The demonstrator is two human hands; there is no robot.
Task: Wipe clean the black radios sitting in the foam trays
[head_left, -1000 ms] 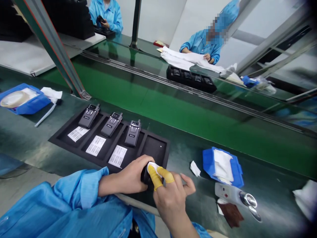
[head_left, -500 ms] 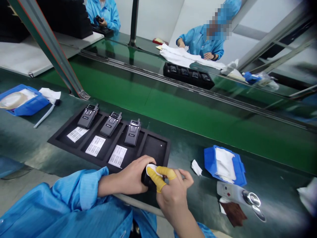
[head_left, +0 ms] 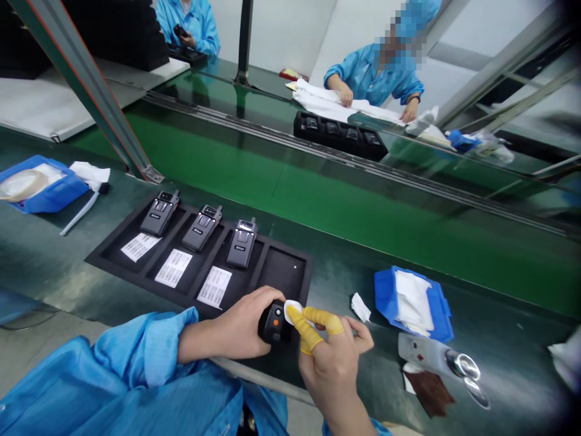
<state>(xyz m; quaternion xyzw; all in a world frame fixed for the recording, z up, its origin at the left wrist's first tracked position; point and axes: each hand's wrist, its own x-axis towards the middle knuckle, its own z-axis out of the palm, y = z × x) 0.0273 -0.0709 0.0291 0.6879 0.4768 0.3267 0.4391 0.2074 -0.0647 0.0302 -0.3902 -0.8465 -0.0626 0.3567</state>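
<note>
My left hand (head_left: pixel 240 324) is closed around a black two-way radio (head_left: pixel 273 324), whose end with an orange button faces up. In my right hand (head_left: pixel 329 345), yellow finger covers on thumb and finger pinch a small white cloth (head_left: pixel 293 310) at the radio's right edge. Beyond my hands lies a black tray (head_left: pixel 186 293) with several compartments. Three of these each hold a radio, such as the nearest one (head_left: pixel 241 243), and a white label sheet (head_left: pixel 215 287). The rightmost compartment shows no radio.
At right stand a blue bin (head_left: pixel 385 300) of white cloths and a bottle (head_left: pixel 424 352) with a metal top, near a brown cloth (head_left: pixel 429 392). Another blue bin (head_left: pixel 54 198) sits far left. A green belt (head_left: pixel 318 200) runs behind; co-workers sit across it.
My right hand has moved right with the white cloth, from the radio's top to its edge, uncovering the orange button. Across the belt, a co-worker's hands have shifted.
</note>
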